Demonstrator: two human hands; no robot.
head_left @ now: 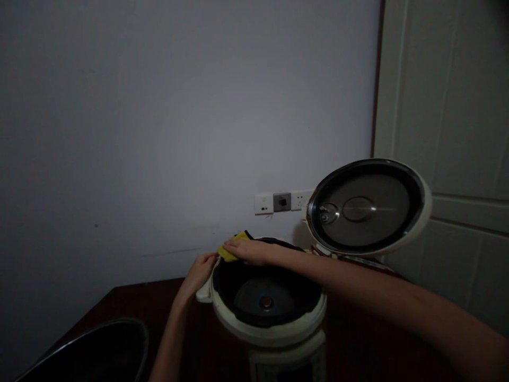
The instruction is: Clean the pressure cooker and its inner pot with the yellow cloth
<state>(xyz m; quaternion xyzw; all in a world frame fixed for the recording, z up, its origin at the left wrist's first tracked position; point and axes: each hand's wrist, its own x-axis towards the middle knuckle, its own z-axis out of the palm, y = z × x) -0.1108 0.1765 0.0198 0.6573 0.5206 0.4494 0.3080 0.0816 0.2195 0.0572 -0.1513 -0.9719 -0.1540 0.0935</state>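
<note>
A white electric pressure cooker (274, 331) stands with its round lid (369, 207) swung up to the right. Its dark inside is bare, with a small round knob-like part in the middle of the base. My right hand (246, 250) presses a yellow cloth (228, 253) against the rim at the far left, fingers closed over it. The right forearm crosses above the opening. My left hand (202, 270) is at the cooker's left side by the handle, fingers bent around the edge near the cloth; their grip is partly hidden.
The cooker rests on a dark reddish table (131, 297) against a pale wall. A dark bowl-like pot (99, 350) stands at the lower left. Wall sockets (282, 202) sit behind the cooker, and a panelled door (449, 132) is at the right.
</note>
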